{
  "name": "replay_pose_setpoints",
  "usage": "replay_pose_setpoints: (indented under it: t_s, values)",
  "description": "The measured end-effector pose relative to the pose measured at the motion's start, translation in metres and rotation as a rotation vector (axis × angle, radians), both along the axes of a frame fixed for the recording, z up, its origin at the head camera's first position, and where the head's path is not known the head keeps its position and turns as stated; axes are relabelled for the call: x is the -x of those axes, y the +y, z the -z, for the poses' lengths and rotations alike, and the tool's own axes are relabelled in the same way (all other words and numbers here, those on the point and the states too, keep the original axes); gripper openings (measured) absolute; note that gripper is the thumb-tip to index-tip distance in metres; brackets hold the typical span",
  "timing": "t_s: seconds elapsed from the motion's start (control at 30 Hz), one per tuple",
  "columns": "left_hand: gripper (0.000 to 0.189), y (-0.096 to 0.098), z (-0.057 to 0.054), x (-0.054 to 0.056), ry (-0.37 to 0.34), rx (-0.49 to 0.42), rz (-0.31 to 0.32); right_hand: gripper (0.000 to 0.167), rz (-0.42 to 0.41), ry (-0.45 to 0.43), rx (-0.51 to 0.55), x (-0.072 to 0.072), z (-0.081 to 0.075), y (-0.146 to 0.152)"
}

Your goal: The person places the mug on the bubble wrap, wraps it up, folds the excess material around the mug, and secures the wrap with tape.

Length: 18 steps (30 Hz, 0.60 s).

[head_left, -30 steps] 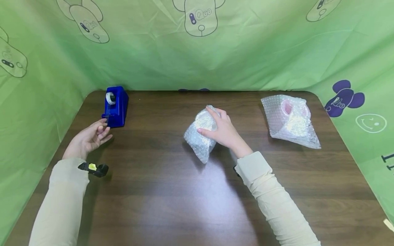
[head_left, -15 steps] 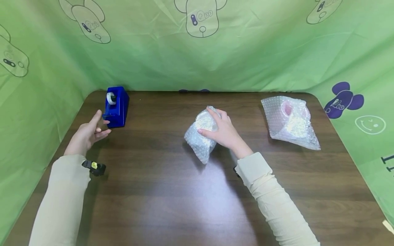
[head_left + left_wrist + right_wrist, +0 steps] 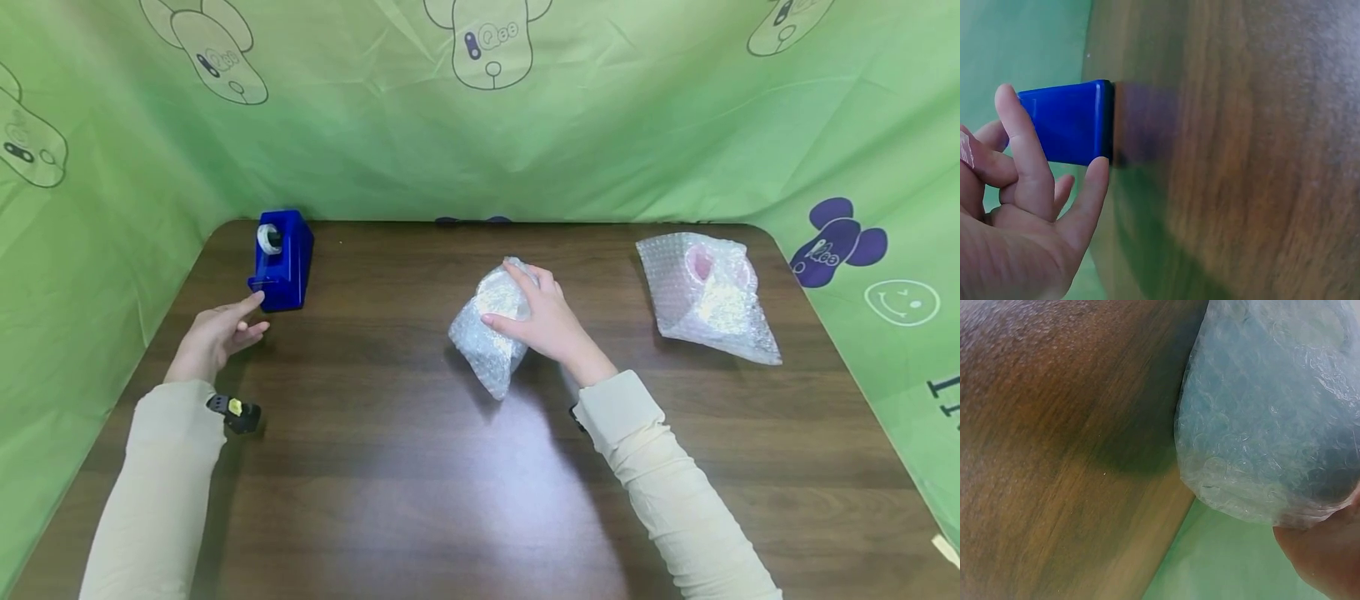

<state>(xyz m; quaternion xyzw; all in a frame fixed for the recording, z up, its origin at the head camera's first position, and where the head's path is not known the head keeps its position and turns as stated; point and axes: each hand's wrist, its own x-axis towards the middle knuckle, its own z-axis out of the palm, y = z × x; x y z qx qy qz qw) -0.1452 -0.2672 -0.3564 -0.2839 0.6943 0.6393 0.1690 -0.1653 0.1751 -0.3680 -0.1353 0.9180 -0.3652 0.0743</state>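
Observation:
At the left, my left hand point(image 3: 213, 333) is beside the front of a blue tape dispenser point(image 3: 283, 262) that carries a white roll. One fingertip reaches the dispenser's front edge; whether it touches is hard to tell. The left wrist view shows two fingers extended and others bent, with what looks like a small clear piece of tape point(image 3: 966, 150) on one finger. In mid-table, my right hand point(image 3: 543, 321) grips a bubble-wrapped bundle point(image 3: 483, 342) from above, thumb and fingers spread around it. Its contents are hidden; the right wrist view shows its rounded bubble-wrap side.
A second bubble-wrap package point(image 3: 720, 308), with pink things showing through, lies at the right back of the brown wooden table point(image 3: 375, 500). Green patterned cloth point(image 3: 360, 125) hangs behind and along both sides. A small pale object point(image 3: 947, 550) shows at the right edge.
My left hand's pointing finger lifted beside the dispenser, then came down toward its front edge. My right hand and the bundle stayed in place.

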Motion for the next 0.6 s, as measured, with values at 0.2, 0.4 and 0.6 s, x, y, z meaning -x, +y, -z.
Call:
replay_pose_setpoints:
  t_s: [0.2,0.4,0.6]
  values:
    - [0.098,-0.004,0.01,0.005,0.063,-0.081,-0.023,0.087,0.0,-0.003,0.0,0.001,0.001,0.0]
    - [0.092,-0.005,0.008,0.007,0.064,-0.191,-0.096,0.087,-0.001,-0.001,-0.002,0.001,0.001,-0.002]
    - [0.081,0.004,0.004,0.011,0.132,-0.212,-0.24,0.087,0.0,-0.005,0.0,0.0,0.0,-0.003]
